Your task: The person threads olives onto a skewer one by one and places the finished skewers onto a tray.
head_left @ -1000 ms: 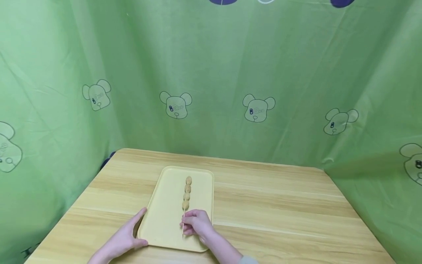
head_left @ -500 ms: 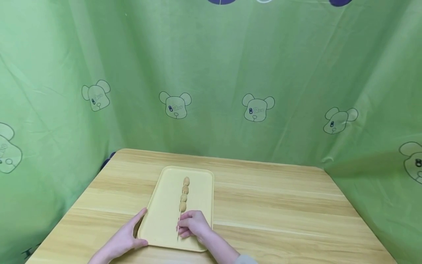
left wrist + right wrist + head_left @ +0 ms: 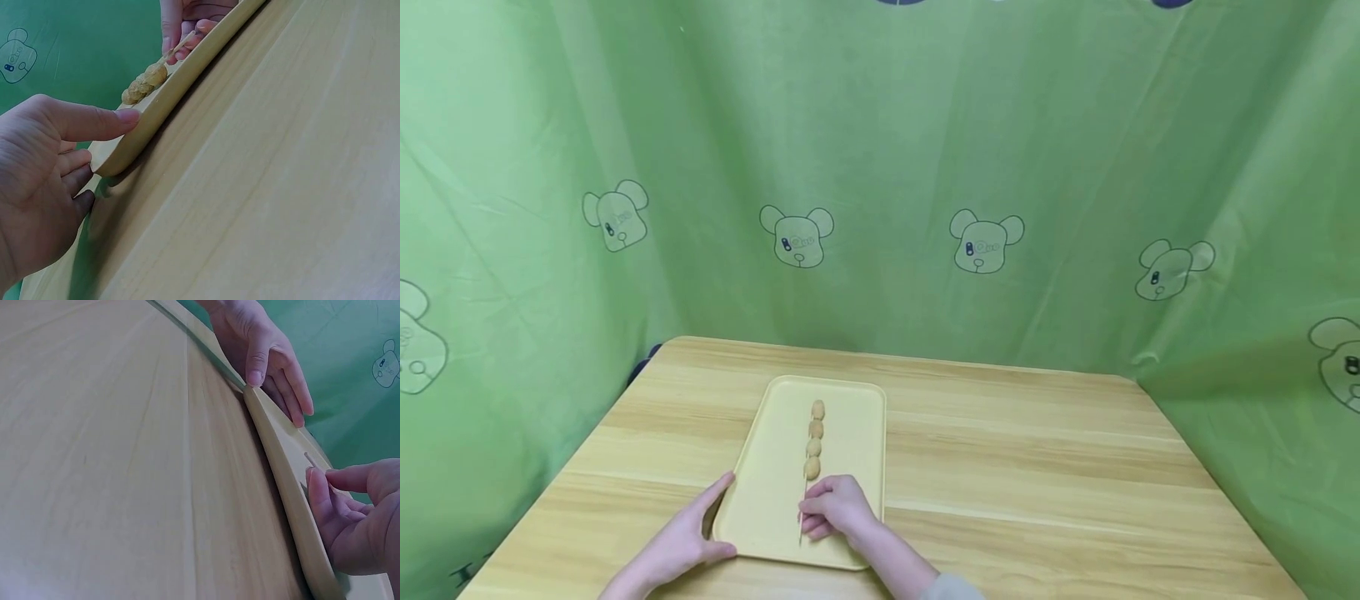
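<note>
A pale yellow rectangular tray (image 3: 767, 471) lies on the table, left of centre in the head view. On it is a food skewer (image 3: 814, 448), several round brown balls in a row on a thin wooden stick, pointing away from me. My right hand (image 3: 841, 510) pinches the bare near end of the stick between thumb and fingers; the stick's end (image 3: 314, 460) pokes out past the fingertips in the right wrist view. My left hand (image 3: 681, 537) holds the tray's near left corner, thumb (image 3: 103, 123) on the front rim and the other fingers along the left side.
The wood-grain table (image 3: 1037, 467) extends right of the tray and behind it. A green curtain (image 3: 880, 275) printed with bear heads hangs round the table's far edge and sides.
My right hand has shifted the skewer a little to the left over the tray. The left hand and the tray have stayed in place.
</note>
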A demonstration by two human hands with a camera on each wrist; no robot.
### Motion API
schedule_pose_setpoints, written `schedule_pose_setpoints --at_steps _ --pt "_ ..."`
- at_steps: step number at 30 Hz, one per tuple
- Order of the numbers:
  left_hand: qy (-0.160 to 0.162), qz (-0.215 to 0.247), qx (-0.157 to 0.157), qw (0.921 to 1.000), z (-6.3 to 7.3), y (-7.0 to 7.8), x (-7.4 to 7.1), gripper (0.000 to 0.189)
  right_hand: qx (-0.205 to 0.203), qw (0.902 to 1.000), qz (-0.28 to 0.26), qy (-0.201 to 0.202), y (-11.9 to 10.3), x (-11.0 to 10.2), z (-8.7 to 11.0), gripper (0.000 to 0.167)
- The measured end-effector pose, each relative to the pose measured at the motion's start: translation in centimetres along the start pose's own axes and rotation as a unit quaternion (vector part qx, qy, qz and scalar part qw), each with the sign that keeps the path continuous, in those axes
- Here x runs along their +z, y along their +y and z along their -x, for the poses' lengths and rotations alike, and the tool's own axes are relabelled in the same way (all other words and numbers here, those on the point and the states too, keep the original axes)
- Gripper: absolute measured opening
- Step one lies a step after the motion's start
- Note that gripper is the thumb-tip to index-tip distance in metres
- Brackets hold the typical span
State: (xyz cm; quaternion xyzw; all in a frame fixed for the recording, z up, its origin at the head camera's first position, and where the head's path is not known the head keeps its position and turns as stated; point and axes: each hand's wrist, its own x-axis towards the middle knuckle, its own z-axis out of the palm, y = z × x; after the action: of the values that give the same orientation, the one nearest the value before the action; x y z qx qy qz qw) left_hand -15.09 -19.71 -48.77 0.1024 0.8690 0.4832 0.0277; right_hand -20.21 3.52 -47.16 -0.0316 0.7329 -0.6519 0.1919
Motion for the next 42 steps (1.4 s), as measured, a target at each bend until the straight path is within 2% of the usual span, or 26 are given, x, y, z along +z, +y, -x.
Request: schedule_pose_setpoints --at_steps 6,21,34,42 --pt "0.001 -0.003 -0.002 1.0000 0.1 0.0 0.1 0.100 -0.005 0.9999 0.014 -0.008 0.1 0.2 0.0 0.008" --pt "-0.005 0.012 -0.015 0.9998 0.2 0.3 0.0 0.100 -0.012 0.9997 0.009 -0.021 0.0 0.3 -0.1 0.009" --pt "-0.007 0.031 -0.008 0.9994 0.2 0.0 -0.1 0.099 -0.023 0.9996 -0.006 -0.015 0.1 -0.6 -0.2 0.014" --pt "0.008 0.030 -0.015 0.9994 0.1 0.0 -0.3 0.096 -0.076 0.9971 -0.007 -0.001 0.2 -2.6 0.1 0.023"
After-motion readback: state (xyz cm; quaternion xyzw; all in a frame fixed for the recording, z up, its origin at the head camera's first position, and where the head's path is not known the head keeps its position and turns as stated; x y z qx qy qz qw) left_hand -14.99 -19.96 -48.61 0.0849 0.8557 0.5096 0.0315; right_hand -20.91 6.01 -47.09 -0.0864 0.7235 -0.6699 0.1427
